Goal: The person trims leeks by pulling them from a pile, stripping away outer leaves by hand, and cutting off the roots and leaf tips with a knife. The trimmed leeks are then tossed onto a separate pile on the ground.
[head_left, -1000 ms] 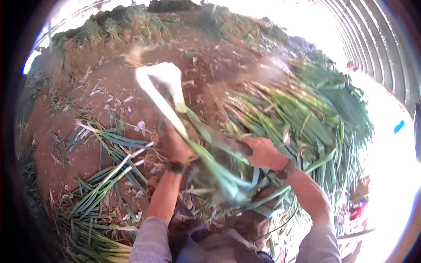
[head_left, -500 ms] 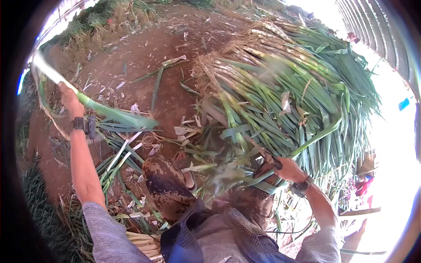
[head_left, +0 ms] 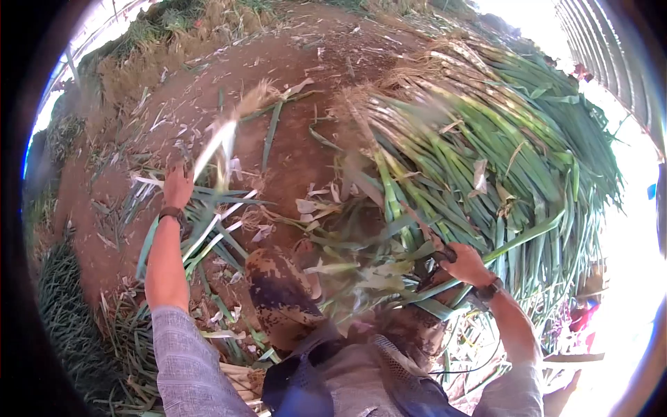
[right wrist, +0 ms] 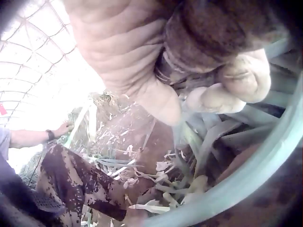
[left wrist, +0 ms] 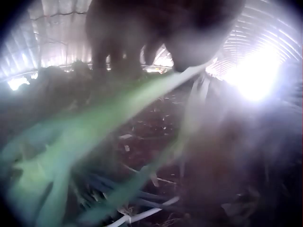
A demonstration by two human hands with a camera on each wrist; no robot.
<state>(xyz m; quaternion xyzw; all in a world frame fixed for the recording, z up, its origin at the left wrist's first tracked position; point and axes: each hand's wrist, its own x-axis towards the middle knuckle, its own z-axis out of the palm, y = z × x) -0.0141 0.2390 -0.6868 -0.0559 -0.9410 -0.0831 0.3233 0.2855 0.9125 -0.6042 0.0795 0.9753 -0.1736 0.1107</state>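
In the head view my left hand [head_left: 178, 186] is over loose leeks at left, its fingers spread beside a blurred white-stemmed leek [head_left: 215, 147]. The left wrist view shows the leek [left wrist: 111, 111] slanting just below the dark hand [left wrist: 156, 35]; whether they touch is unclear. My right hand [head_left: 464, 264] grips the dark handle of a tool with a narrow brown blade [head_left: 420, 226], near the front of a big leek pile [head_left: 451, 146]. Close up in the right wrist view, the fingers of my right hand [right wrist: 142, 61] curl round the brown handle [right wrist: 203, 35].
Cut leeks [head_left: 217, 229] lie at left on brown soil [head_left: 229, 62] strewn with peelings. More greens [head_left: 66, 313] are heaped at the lower left. My camouflage-clad knee [head_left: 278, 292] is between the arms. A ribbed wall [head_left: 611, 62] rises at upper right.
My left hand swung far left with the leek, then came slightly back; its fingers have loosened from the stem. The right hand moved right and down, still gripping the tool.
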